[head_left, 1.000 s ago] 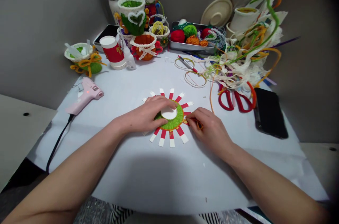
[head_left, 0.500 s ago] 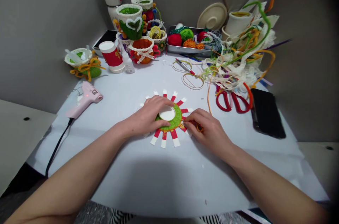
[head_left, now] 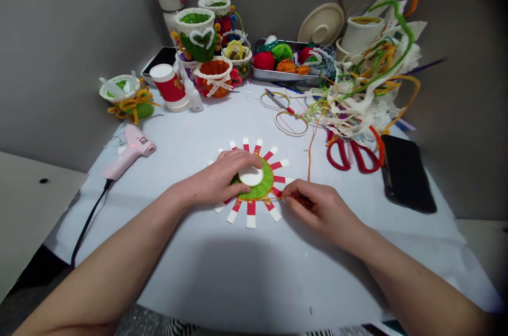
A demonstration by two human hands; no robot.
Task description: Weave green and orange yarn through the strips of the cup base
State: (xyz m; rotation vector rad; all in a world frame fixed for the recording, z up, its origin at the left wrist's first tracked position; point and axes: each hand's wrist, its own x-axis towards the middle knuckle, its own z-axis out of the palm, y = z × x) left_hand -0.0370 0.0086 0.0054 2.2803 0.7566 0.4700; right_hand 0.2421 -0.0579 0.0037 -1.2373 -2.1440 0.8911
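Note:
A paper cup cut into red-and-white strips lies splayed flat on the white table, its round base ringed with woven green yarn. My left hand presses down on the base and the left strips. My right hand pinches an orange yarn strand at the ring's right edge, pulled between the strips; the strand runs up toward the pile at the right.
A pink glue gun with its cord lies at the left. Red scissors and a black phone lie at the right beside a tangle of yarn and ribbon. Decorated cups, a red cup and a yarn tray stand behind.
My right hand has moved down and slightly right, drawing the orange strand taut along the ring's edge. The strip piece has turned a little under my left hand.

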